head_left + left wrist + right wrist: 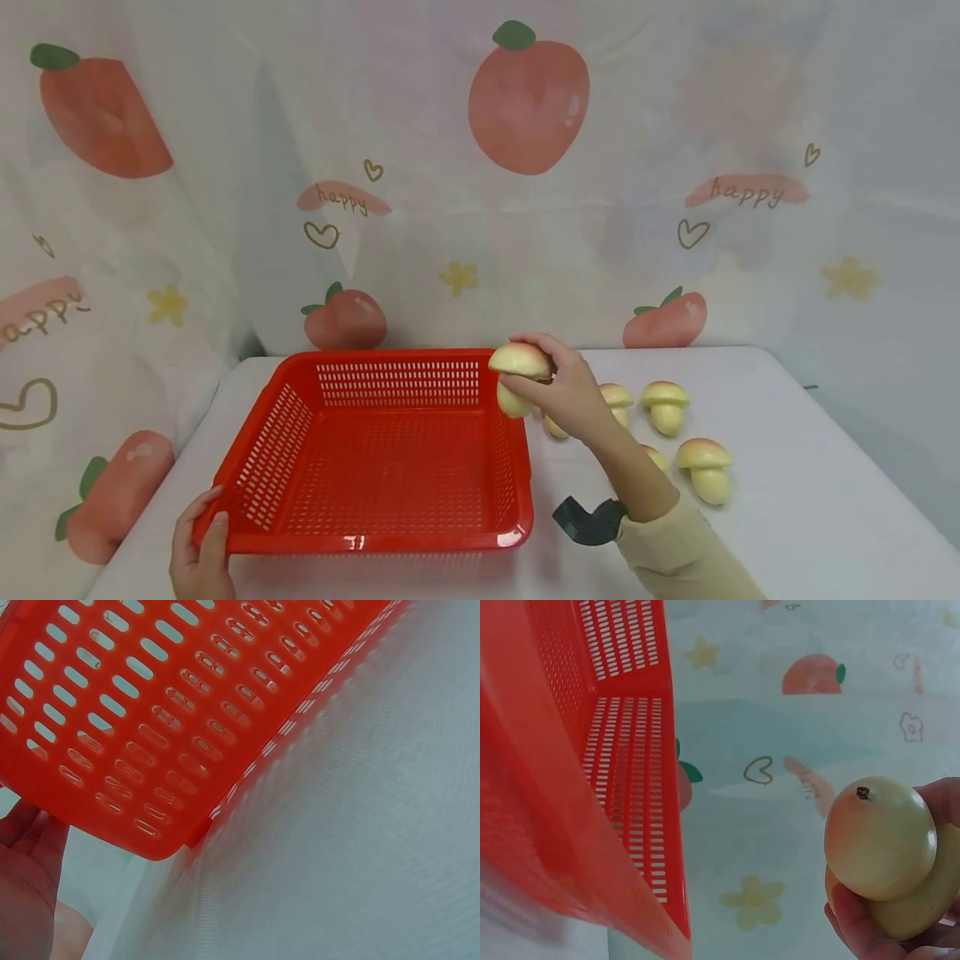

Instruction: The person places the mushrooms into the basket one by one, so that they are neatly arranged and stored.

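Note:
A toy mushroom (pixel 519 360) with a pale yellow stem and pink-tinged cap is held in my right hand (pixel 570 392), above the right rim of a red plastic basket (pixel 360 543). Thumb and fingers pinch it around where cap meets stem. In the right wrist view the mushroom (pixel 881 840) shows a small dark mark on its rounded end, beside the basket's wall (pixel 630 780). My left hand (pixel 201 558) grips the basket's rim at the near left corner. The left wrist view shows the slotted basket side (pixel 172 727) and part of that hand (pixel 30 877).
More toy mushrooms lie on the white table to the right of the basket, among them one at the back (pixel 666 407) and one nearer (pixel 705 468); my right forearm partly covers others. A dark curved piece (pixel 588 521) sits at my right wrist. A fruit-printed curtain (pixel 480 250) hangs behind.

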